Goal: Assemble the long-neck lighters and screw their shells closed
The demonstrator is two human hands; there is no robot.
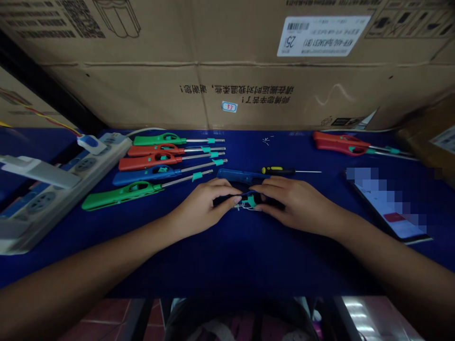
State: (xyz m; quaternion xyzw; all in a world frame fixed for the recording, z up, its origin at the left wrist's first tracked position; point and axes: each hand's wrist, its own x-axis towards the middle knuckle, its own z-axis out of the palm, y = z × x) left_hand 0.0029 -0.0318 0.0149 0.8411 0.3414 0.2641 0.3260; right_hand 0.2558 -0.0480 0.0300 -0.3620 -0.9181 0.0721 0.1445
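My left hand [209, 201] pinches one end of a small opened lighter part with its thumb and fingers. Facing it, my right hand [296, 203] is closed on the other end. Between them shows the blue lighter part's teal trigger piece [251, 201], with thin pale wires beside it; my fingers hide most of the rest. Just beyond my fingertips lies a blue lighter shell [236, 175] on the blue tabletop [227, 265]. A yellow and black screwdriver [279, 170] rests behind my right hand, its shaft pointing right.
Several long lighters, among them a green lighter [122, 195] and a blue lighter [147, 175], lie in a row at left. A power strip [60, 189] stands beyond them. Red lighters [341, 142] and a phone [391, 208] lie at right. A cardboard box [152, 94] closes off the back.
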